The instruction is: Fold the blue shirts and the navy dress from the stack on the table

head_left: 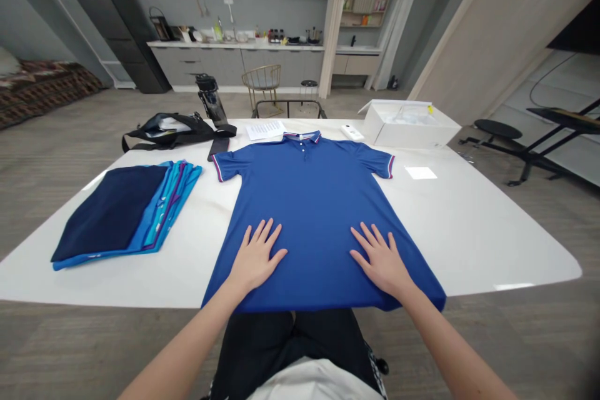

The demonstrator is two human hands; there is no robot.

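A blue polo shirt [309,200] lies spread flat, front side up, on the white table [478,237]. Its collar points away from me, and both short sleeves, trimmed in red and white, stretch out to the sides. The bottom hem reaches the near table edge and hangs slightly over it. My left hand [257,256] rests flat on the lower left of the shirt with fingers spread. On the lower right, my right hand [382,261] lies the same way, palm down. Neither hand grips the fabric.
Folded clothes [117,212] are stacked at the left, dark navy on top. Behind them are a black bag [173,128], a bottle [210,100] and a dark phone-like object [218,147]. A printed paper [265,130], a small white device [351,132] and a white box [410,125] stand along the far side.
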